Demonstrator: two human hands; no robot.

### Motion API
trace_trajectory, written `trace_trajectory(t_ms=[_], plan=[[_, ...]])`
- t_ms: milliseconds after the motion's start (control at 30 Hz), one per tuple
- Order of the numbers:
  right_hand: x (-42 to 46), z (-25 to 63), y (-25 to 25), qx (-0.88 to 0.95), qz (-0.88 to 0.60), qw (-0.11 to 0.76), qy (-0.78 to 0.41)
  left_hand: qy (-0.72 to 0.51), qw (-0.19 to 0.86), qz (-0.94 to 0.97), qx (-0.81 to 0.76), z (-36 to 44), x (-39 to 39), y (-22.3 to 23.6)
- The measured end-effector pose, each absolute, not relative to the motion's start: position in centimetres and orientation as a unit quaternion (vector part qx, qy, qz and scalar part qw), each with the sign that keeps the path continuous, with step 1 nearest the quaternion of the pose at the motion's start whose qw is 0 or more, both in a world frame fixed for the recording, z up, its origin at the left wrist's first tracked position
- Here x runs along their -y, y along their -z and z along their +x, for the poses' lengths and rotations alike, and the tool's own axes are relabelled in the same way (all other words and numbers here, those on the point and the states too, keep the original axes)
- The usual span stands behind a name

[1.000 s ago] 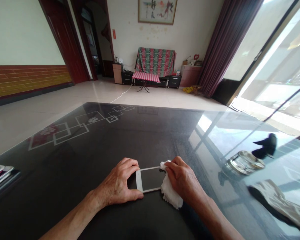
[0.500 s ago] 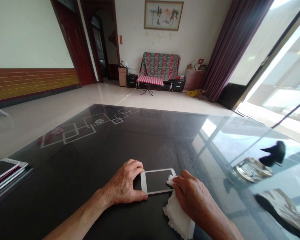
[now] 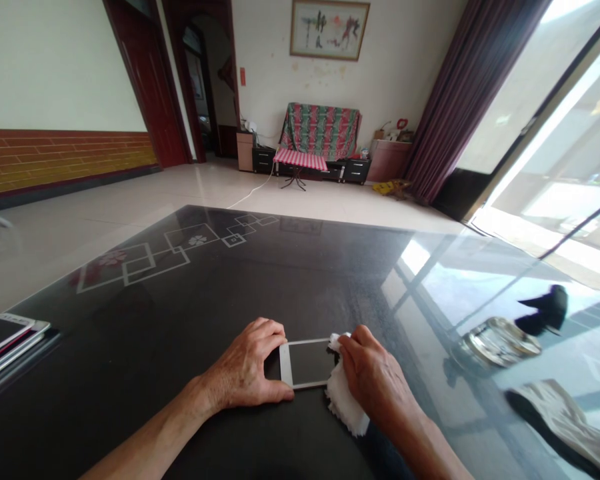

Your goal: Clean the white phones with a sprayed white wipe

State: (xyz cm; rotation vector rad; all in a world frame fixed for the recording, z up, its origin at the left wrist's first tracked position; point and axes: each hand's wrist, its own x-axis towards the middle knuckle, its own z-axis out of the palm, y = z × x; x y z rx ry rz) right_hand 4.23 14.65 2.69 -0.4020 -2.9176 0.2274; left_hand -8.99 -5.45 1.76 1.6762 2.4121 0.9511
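Note:
A white-framed smartphone (image 3: pixel 307 364) lies flat on the dark glossy table (image 3: pixel 190 333), its black screen facing up. My left hand (image 3: pixel 253 363) grips the phone's left end, with the thumb at the near corner and the fingers at the far one. Bunched in my right hand (image 3: pixel 373 373) is a white cloth (image 3: pixel 347 403), pressed on the phone's right end. That end is covered by the cloth and fingers. The cloth's ragged lower part hangs down onto the tabletop.
Several phones (image 3: pixel 10 343) are stacked at the table's left edge. On the right stand a glass ashtray (image 3: pixel 503 341) and a black object (image 3: pixel 545 310). Nearer lies a grey-and-black cloth item (image 3: pixel 565 420). A draped cabinet (image 3: pixel 323 130) stands by the far wall.
My right hand has moved slightly up and left with the cloth, toward the phone's far right corner. The cloth now covers more of that end. My left hand keeps its hold.

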Motion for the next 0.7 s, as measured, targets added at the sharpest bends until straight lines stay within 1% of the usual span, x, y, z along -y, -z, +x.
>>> trace_trajectory(t_ms=[467, 600, 700], plan=[[-10.4, 2.8, -2.9, 0.988, 0.006, 0.072, -0.135, -0.303, 0.028, 0.547, -0.780, -9.3, 5.4, -1.7], [-11.9, 3.2, -3.0, 0.987, -0.015, 0.071, -0.143, -0.310, 0.020, 0.552, -0.774, -9.5, 5.4, -1.4], [-13.6, 3.9, -3.0, 0.984, -0.060, 0.091, -0.138, -0.317, 0.018, 0.557, -0.768, -9.6, 5.5, -1.1]])
